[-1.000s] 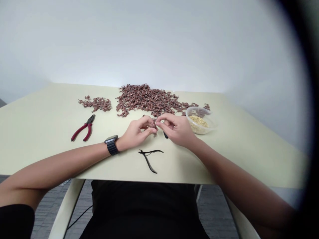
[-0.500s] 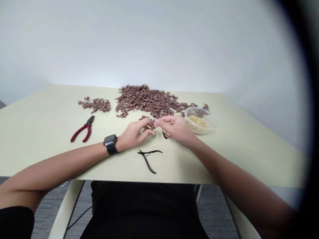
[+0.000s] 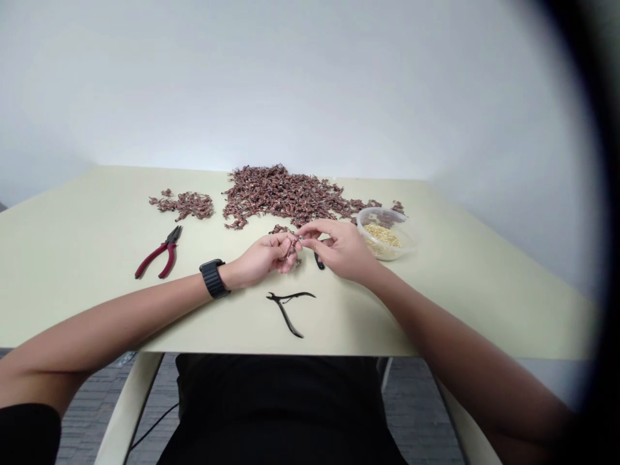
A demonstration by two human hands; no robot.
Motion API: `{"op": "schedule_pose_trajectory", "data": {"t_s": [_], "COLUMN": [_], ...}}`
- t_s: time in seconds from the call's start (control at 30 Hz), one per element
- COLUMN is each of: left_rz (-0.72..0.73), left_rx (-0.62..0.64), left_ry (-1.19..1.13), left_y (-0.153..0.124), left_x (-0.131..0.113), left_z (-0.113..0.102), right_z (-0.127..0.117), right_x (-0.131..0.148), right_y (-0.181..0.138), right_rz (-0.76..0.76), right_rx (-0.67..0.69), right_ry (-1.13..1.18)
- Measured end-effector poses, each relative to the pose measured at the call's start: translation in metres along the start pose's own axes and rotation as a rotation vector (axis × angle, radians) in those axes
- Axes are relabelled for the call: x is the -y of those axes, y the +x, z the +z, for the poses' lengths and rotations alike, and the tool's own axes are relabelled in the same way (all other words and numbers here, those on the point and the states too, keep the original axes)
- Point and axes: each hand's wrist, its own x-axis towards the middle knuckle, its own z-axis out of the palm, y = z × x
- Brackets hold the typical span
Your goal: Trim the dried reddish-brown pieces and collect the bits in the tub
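My left hand [image 3: 271, 257], with a black watch band [image 3: 214, 278] at the wrist, is closed around a small reddish-brown piece [image 3: 292, 245] with thin wire-like ends. From the right, the thumb and forefinger of my right hand [image 3: 343, 250] pinch at the end of that piece. What exactly lies between those right fingertips is too small to make out. Just beyond both hands spreads a large heap of similar reddish-brown pieces [image 3: 283, 194]. A black-handled object [image 3: 320, 261] shows partly under my right hand.
Black nippers [image 3: 287, 311] lie near the table's front edge. Pliers with red handles [image 3: 167, 250] rest at the left, below a smaller pile of brown pieces [image 3: 186, 205]. A clear round tub [image 3: 409, 242] at the right contains small gold-coloured bits [image 3: 382, 236]. A wall stands behind the table.
My left hand has turned and its fingers have closed around the small brown piece, so the watch face no longer shows. My right fingers have spread slightly at its end.
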Motion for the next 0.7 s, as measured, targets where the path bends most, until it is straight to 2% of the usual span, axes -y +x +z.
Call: {"op": "schedule_pose_trajectory", "data": {"t_s": [0.1, 0.27, 0.33, 0.4, 0.43, 0.47, 0.5, 0.53, 0.57, 0.63, 0.67, 0.7], "left_rz": [-0.04, -0.027, -0.031, -0.045, -0.053, -0.061, -0.069, -0.075, -0.079, -0.082, -0.083, -0.085], "left_rx": [-0.018, -0.07, -0.086, -0.106, -0.116, -0.124, -0.13, -0.132, -0.132, -0.129, -0.13, -0.134], "left_ry": [-0.011, 0.236, 0.282, 0.273, 0.26, 0.246, 0.235, 0.227, 0.221, 0.216, 0.215, 0.216], "left_y": [-0.002, -0.005, -0.004, -0.002, -0.001, 0.0, 0.001, 0.002, 0.003, 0.003, 0.004, 0.004], "left_x": [-0.004, -0.011, -0.009, -0.005, -0.003, -0.001, 0.001, 0.002, 0.003, 0.004, 0.004, 0.003], "left_z": [0.003, 0.006, 0.005, 0.002, 0.001, -0.001, -0.002, -0.003, -0.004, -0.004, -0.004, -0.004], "right_z": [0.0, 0.002, -0.006, -0.026, -0.04, -0.057, -0.075, -0.092, -0.107, -0.126, -0.129, -0.13], "right_x": [-0.001, 0.004, 0.006, 0.001, -0.005, -0.013, -0.024, -0.036, -0.049, -0.074, -0.085, -0.093], "right_y": [0.0, 0.001, 0.004, 0.007, 0.008, 0.009, 0.01, 0.009, 0.009, 0.006, 0.005, 0.004], "right_rz": [0.011, 0.028, 0.019, 0.021, 0.042, 0.091, 0.171, 0.267, 0.377, 0.556, 0.587, 0.568], "right_rx": [-0.006, 0.039, 0.025, -0.102, -0.242, -0.355, -0.398, -0.358, -0.255, 0.03, 0.172, 0.238], "right_ry": [-0.024, -0.065, -0.126, -0.253, -0.323, -0.376, -0.442, -0.526, -0.61, -0.715, -0.725, -0.731]}}
